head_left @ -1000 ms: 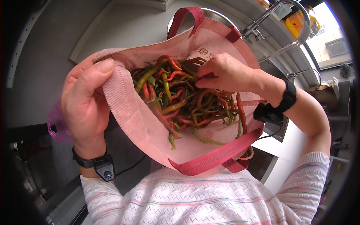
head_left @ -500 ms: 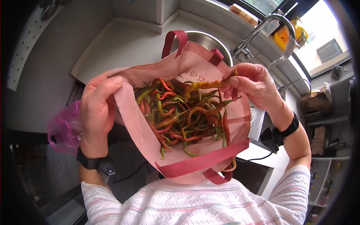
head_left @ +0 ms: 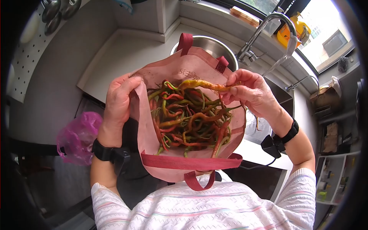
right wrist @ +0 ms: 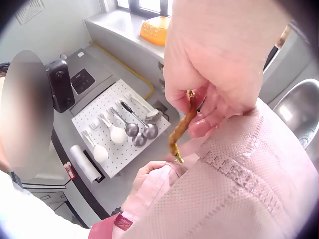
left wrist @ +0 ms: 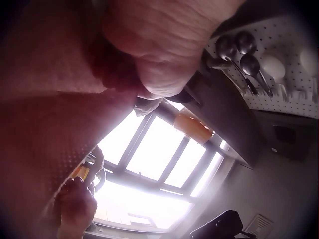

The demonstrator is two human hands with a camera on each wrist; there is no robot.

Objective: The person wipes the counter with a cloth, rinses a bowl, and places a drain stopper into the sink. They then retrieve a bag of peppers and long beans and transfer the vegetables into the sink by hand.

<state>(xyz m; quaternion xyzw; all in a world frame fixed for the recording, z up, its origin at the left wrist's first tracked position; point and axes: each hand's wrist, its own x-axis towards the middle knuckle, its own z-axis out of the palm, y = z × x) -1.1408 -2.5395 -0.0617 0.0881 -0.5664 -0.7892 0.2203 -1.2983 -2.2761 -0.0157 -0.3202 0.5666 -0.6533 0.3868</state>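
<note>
In the head view a pink cloth bag point(head_left: 147, 142) gapes wide, with many red and green chili peppers point(head_left: 191, 119) inside. My left hand point(head_left: 118, 101) grips the bag's left rim, thumb on top. At the bag's right side my right hand point(head_left: 255, 94) pinches one end of a yellow-orange pepper point(head_left: 199, 83), which stretches left above the heap. The right wrist view shows that pepper point(right wrist: 180, 132) hanging from the fingers of my right hand point(right wrist: 214, 74). Up close in the left wrist view, my left hand point(left wrist: 159, 45) is against the bag's cloth point(left wrist: 45, 144).
Behind the bag a steel bowl point(head_left: 214, 46) stands on the counter point(head_left: 115, 69). Water runs from the faucet point(head_left: 264, 28) at the right. A purple plastic bag point(head_left: 80, 138) lies at the left, and ladles point(right wrist: 132, 130) hang on a perforated board point(right wrist: 84, 115).
My right hand has come up out of the heap with the yellow-orange pepper and turned over. The bag's opening has tilted, and my left hand, still on its rim, appears farther right.
</note>
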